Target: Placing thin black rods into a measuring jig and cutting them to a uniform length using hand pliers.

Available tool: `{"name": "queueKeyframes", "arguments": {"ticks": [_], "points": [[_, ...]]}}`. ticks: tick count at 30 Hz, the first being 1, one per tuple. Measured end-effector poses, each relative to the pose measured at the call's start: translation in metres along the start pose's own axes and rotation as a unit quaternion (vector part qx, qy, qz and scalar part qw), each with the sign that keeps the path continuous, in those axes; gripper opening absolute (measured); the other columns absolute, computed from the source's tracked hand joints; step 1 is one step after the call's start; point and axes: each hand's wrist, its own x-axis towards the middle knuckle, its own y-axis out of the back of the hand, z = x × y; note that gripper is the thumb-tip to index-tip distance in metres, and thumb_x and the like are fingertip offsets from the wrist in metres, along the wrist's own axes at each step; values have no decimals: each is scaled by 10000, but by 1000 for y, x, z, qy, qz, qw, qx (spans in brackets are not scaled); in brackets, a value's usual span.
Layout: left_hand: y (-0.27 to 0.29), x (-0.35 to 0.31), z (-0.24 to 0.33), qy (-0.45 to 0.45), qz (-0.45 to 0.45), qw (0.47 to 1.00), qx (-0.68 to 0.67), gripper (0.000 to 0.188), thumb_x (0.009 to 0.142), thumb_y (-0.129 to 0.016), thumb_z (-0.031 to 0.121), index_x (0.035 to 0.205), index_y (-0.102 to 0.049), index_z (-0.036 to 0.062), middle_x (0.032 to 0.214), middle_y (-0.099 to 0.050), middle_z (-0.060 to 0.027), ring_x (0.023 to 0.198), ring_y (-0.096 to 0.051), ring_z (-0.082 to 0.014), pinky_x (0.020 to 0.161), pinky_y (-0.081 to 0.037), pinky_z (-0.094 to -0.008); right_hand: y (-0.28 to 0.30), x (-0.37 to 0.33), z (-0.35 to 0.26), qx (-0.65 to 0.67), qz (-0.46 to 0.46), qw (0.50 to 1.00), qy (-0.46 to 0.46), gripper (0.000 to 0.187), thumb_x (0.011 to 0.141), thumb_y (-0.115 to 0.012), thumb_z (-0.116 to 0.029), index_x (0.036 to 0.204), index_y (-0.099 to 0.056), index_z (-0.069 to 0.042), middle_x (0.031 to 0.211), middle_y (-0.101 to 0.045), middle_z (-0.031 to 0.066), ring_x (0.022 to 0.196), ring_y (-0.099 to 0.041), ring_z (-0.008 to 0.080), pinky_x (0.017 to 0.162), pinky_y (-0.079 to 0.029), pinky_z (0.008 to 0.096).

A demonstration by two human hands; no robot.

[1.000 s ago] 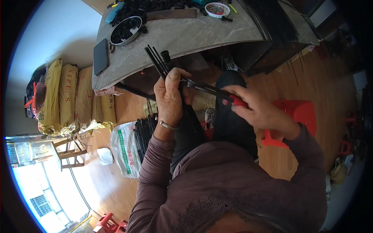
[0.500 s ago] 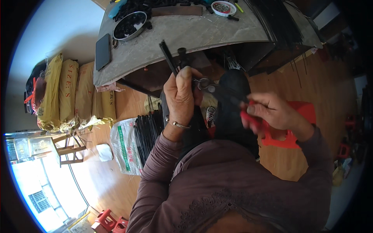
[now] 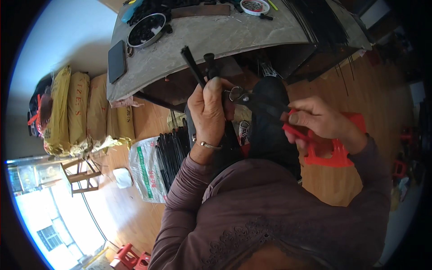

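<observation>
My left hand (image 3: 208, 105) is closed around a thin bundle of black rods (image 3: 192, 63), which sticks up past the thumb. Beside the rods a black piece with a knobbed end (image 3: 209, 63) rises from the same grip. To the right, my right hand (image 3: 317, 119) is wrapped around the red handles of a pair of pliers (image 3: 294, 130). The metal pliers' head, with rounded jaws, reaches the left hand's fingers. What lies between the jaws is hidden by those fingers.
Ahead stands a grey table (image 3: 193, 38) bearing a metal bowl of black parts (image 3: 146, 30), a phone (image 3: 117, 60), a white dish (image 3: 254, 6) and long black rods (image 3: 317, 22). Sacks (image 3: 76, 108) line the left. A red stool (image 3: 330, 153) stands right; more rods (image 3: 173, 150) lie on a bag.
My right hand has shifted slightly to the right and is less blurred, with the red handles spread apart. My left hand keeps its grip on the rods.
</observation>
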Motion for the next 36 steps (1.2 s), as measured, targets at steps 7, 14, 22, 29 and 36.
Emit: {"name": "queueKeyframes", "arguments": {"ticks": [7,14,22,29,36], "points": [[-10,-10,2,-2,27,1000,-2,439,966,-491,439,873,-598,24,502,-470,0,393,-419,-77,396,-305,-207,15,5,-2,55,-192,957,-211,283,850,-653,-132,1073,-538,0,904,-632,80,722,-621,168,634,-516,260],[-7,-2,-1,-10,32,999,13,421,972,-488,432,872,-584,35,489,-457,6,387,-408,-70,388,-282,-210,0,-6,-10,-164,7,986,-2,409,865,-615,-150,1224,-496,8,1069,-594,79,994,-564,172,843,-477,336],[-4,-5,2,-4,27,1000,5,405,968,-509,409,871,-596,26,525,-478,10,391,-422,-67,383,-298,-204,-17,-8,-5,292,-92,935,-178,357,934,-574,-372,883,-545,-20,620,-555,34,445,-526,118,409,-428,238],[-7,-12,8,7,-30,999,18,411,956,-529,413,871,-599,17,559,-476,22,408,-430,-58,385,-307,-196,-3,-12,29,412,-278,845,-195,217,847,-656,-194,819,-490,-56,625,-537,51,469,-532,128,420,-434,268],[-2,-8,1,9,-22,1000,0,410,962,-518,404,865,-600,14,577,-492,13,413,-434,-58,398,-318,-190,-10,-1,4,-198,56,971,119,207,846,-614,-130,993,-552,1,805,-602,71,712,-626,189,642,-500,295]]}}
